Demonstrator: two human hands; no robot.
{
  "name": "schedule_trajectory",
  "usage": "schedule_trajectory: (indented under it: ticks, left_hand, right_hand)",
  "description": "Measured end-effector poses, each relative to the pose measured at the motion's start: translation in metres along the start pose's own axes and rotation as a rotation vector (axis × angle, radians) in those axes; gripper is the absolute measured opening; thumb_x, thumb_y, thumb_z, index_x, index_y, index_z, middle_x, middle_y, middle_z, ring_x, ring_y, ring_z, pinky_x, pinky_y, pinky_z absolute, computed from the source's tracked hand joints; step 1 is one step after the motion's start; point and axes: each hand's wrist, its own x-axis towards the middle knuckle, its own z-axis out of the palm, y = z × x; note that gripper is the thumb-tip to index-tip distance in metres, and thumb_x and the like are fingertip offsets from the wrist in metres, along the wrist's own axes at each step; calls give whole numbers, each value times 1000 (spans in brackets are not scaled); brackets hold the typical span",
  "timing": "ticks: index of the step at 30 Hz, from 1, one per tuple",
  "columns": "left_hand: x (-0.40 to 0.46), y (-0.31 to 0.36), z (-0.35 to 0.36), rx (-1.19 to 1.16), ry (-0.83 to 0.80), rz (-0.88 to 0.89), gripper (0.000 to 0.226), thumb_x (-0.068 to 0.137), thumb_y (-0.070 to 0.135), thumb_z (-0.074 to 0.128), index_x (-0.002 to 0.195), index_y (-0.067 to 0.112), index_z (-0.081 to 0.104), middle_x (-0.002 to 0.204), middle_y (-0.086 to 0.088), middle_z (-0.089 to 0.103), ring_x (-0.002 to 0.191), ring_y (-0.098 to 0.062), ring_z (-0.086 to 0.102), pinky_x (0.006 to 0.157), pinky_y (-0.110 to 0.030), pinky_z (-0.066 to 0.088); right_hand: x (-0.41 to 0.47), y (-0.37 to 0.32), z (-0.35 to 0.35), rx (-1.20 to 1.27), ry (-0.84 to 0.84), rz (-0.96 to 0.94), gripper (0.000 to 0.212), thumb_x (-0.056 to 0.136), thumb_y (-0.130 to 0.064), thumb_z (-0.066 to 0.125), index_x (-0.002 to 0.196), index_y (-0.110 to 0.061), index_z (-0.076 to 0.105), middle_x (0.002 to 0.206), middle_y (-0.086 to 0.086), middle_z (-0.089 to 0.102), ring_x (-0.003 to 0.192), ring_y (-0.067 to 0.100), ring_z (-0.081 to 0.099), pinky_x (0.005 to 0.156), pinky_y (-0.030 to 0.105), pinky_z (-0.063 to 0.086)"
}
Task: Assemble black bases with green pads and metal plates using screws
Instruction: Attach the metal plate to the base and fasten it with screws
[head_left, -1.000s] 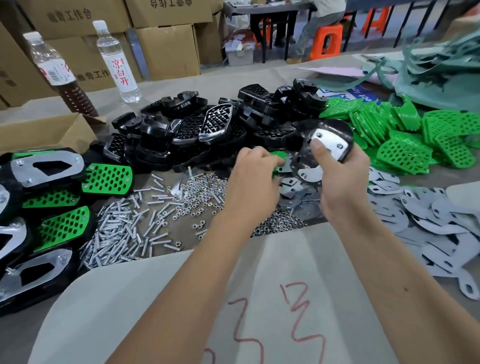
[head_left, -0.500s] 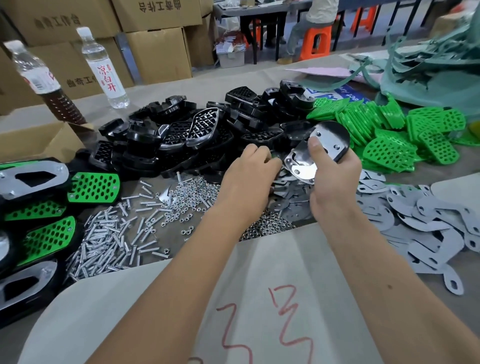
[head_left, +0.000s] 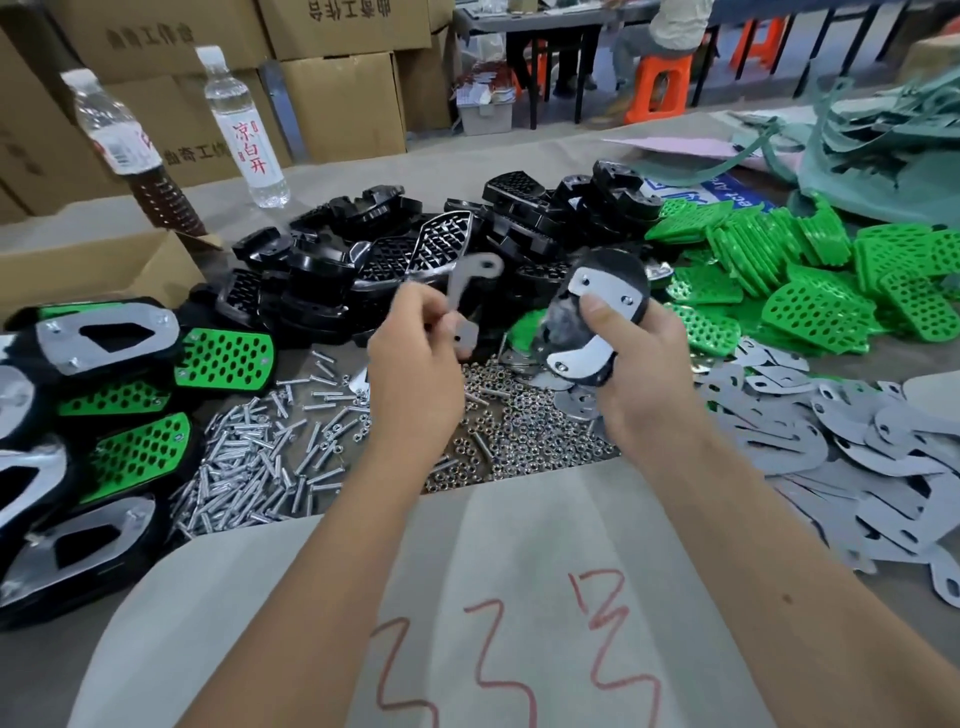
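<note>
Black base (head_left: 597, 306), two metal plates on, clutched in right hand (head_left: 639, 374); left hand (head_left: 415, 358) pinches plate (head_left: 467, 296).

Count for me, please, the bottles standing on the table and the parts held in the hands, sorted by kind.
Bottles: 2, the clear bottle and the brown bottle
Loose metal plate, pinched by the left hand: 1
Black base, gripped by the right hand: 1
Total: 4
</note>
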Motion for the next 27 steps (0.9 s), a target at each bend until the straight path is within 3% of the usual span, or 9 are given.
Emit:
schedule_trajectory:
  ticks: [4,9,12,16,19,22,27]
  left_hand:
    - [-9,-10,-18,-323,61,-214,19,107,4,47,94,17,51,80,-3,65,57,-14,70,49,-29,50]
    - [-13,-16,-28,-725,50,-425,27,98,-17,49,91,5,64,83,-6,74,76,-17,71,76,-22,58]
    - [-13,-18,-32,-854,53,-522,31,94,-18,45,87,-3,72,87,-12,76,85,-21,75,81,-23,59]
    - [-16,-22,-33,-906,33,-517,20,93,-13,62,88,2,74,92,-8,79,86,-18,75,78,-22,59]
    - [-19,-23,-34,-906,-9,-456,25,83,-13,70,98,7,75,100,-7,78,91,-19,75,82,-27,61]
    - [-20,-23,-34,-934,-20,-452,40,67,1,80,106,8,74,105,-11,76,93,-20,76,81,-25,60]
    - [-22,-20,-35,-1009,-79,-457,19,71,3,77,88,11,82,93,-10,79,82,-16,77,74,-21,59]
  right_hand:
    - [-13,12,15,-43,-112,69,16,98,-3,64,112,-10,71,103,11,78,98,32,74,98,57,56]
    - [-20,18,19,-118,-186,92,21,100,-2,63,117,-11,71,114,13,77,111,34,72,103,56,54]
    - [-21,21,20,-165,-201,115,19,100,-5,64,115,-12,72,112,14,77,111,38,71,103,61,52]
    - [-21,23,21,-191,-200,158,19,100,-6,64,116,-12,73,110,12,78,111,40,71,104,63,51]
    - [-22,23,21,-182,-229,173,20,100,-6,64,117,-11,73,113,14,77,111,37,72,105,60,52]
    - [-22,22,21,-183,-268,176,20,100,-6,63,116,-10,73,113,14,77,109,34,73,101,54,55]
    - [-21,22,21,-178,-301,164,21,100,-2,61,115,-12,72,111,11,78,106,31,74,92,44,60]
